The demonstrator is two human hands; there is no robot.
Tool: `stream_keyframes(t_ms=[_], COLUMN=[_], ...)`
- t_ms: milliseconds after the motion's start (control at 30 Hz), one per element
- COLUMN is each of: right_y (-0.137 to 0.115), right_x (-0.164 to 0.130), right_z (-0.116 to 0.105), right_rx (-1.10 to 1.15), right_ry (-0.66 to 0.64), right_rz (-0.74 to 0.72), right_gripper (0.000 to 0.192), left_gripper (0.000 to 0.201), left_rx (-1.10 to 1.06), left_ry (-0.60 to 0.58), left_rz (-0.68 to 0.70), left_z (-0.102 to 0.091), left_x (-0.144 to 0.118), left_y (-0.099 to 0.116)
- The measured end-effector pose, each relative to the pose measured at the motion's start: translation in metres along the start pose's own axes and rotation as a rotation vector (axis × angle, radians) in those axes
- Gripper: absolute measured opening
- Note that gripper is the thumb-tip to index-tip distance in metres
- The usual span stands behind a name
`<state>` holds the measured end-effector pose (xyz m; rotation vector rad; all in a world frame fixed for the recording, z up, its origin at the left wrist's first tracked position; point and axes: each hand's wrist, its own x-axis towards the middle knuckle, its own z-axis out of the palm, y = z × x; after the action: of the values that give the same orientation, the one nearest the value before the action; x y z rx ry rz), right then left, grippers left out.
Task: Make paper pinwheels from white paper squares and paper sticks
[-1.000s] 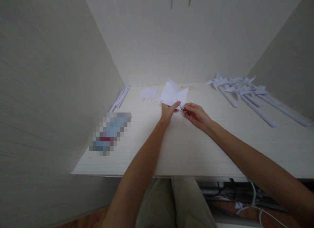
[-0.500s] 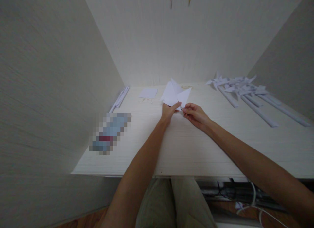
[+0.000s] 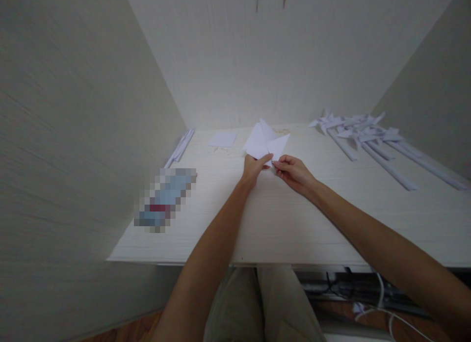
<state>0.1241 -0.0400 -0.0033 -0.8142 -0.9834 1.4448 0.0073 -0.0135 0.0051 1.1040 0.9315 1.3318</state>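
My left hand [image 3: 253, 167] pinches the near corner of a folded white paper piece [image 3: 263, 140] with pointed flaps, held just above the white desk [image 3: 279, 219]. My right hand [image 3: 292, 171] grips the same paper at its lower right point, fingertips touching close to my left thumb. A small dark item sits between my right fingertips, too small to make out. The paper's flaps stand up toward the back wall.
Several finished paper pinwheels on rolled paper sticks [image 3: 362, 136] lie at the back right. A flat white paper square [image 3: 222, 139] and rolled paper sticks [image 3: 180, 146] lie at the back left. A blurred blue object [image 3: 165, 198] rests near the left edge. Cables [image 3: 368, 298] hang under the desk.
The paper piece has turned and shifted slightly to the right between my hands. Both hands stay at nearly the same spot, fingers closing together at its lower point.
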Motion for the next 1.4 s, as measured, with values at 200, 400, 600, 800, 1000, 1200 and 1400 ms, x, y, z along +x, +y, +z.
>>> stream_keyframes(t_ms=[200, 400, 600, 800, 1000, 1200, 1400], right_y=[-0.002, -0.001, -0.002, -0.005, -0.004, -0.003, -0.003], right_x=[-0.001, -0.001, 0.002, 0.005, 0.008, 0.008, 0.006], right_z=[0.001, 0.0, -0.001, -0.008, -0.011, -0.007, -0.007], right_rx=[-0.024, -0.003, 0.109, 0.202, 0.292, 0.223, 0.156], right_ry=[-0.005, 0.028, 0.111, 0.198, 0.283, 0.252, 0.169], right_rz=[0.012, 0.023, 0.031, -0.073, -0.158, -0.148, -0.124], right_gripper=[0.02, 0.019, 0.016, 0.014, 0.014, 0.011, 0.013], left_gripper=[0.026, 0.02, 0.015, 0.017, 0.02, 0.021, 0.025], left_rx=[-0.144, -0.217, -0.252, -0.248, -0.181, -0.261, -0.333], left_ry=[0.124, 0.27, 0.228, 0.069, -0.099, -0.064, 0.004], left_rz=[0.05, 0.042, 0.044, 0.006, -0.053, -0.06, -0.04], left_z=[-0.001, -0.011, -0.012, -0.008, -0.007, -0.003, -0.001], left_x=[0.005, 0.011, 0.012, 0.009, 0.01, 0.006, 0.004], left_y=[0.0, 0.001, 0.0, -0.001, -0.009, -0.003, 0.001])
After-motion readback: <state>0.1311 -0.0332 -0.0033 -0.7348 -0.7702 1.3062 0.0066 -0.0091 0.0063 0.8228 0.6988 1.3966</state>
